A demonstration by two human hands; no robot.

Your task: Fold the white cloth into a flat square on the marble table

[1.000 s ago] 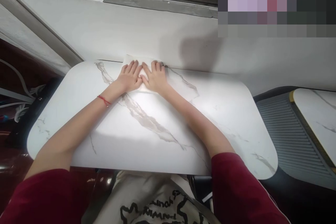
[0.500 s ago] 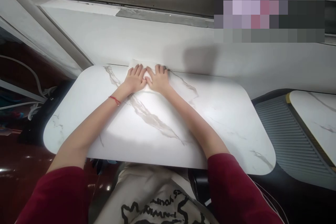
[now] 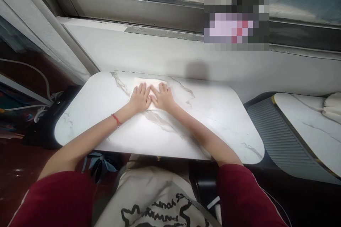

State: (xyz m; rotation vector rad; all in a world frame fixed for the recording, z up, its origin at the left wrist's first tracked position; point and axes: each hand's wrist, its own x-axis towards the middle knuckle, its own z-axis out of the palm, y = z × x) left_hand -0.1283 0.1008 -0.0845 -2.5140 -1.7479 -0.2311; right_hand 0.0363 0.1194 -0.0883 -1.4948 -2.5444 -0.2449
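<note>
A white cloth or tissue (image 3: pixel 149 81) lies flat on a white marble-patterned table (image 3: pixel 210 113), toward the wall side. My left hand (image 3: pixel 140 97) rests palm down on its left part, fingers stretched out. On its right part lies my right hand (image 3: pixel 163 97), also flat, with the fingers spread. The thumbs and index fingers of both hands nearly meet over the middle of the cloth. Part of the cloth is hidden under my palms, and whether it is paper or fabric I cannot tell.
Behind the table runs a white wall (image 3: pixel 133 53) below a window frame (image 3: pixel 128 10). To the right stands a second marble-patterned table (image 3: pixel 301 120) with a grey ribbed side (image 3: pixel 277 138). A blue-and-black fan-shaped thing (image 3: pixel 100 165) shows under the table, and white cables (image 3: pixel 29 64) hang at left.
Both hands and the cloth have come back from the wall edge toward me, with the palms still flat on it. The view has tilted up, showing more of the window.
</note>
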